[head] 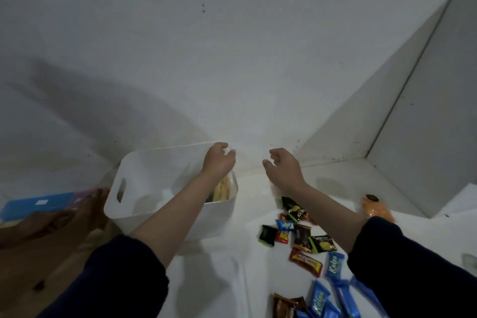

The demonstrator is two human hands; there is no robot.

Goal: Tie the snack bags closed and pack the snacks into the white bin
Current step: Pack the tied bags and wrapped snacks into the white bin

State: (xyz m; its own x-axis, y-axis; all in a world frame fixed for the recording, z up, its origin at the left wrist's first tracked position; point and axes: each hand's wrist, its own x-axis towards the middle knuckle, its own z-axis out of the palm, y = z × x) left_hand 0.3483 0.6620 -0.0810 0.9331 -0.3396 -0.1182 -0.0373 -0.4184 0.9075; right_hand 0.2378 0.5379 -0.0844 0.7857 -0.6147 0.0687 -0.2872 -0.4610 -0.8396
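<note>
Head view: both hands are being held up at mid-frame. The left hand (219,160) is being curled loosely over the far rim of the white bin (154,188), the right hand (282,168) half-closed just beside it; whether anything is being pinched cannot be told. Snack packets (304,240) are being left scattered at lower right.

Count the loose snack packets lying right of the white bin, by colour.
Black-and-green packets: 3
Red packets: at least 2, others half hidden
Brown packets: 2
Blue packets: at least 4, overlapping at the frame edge
Total: at least 11
</note>
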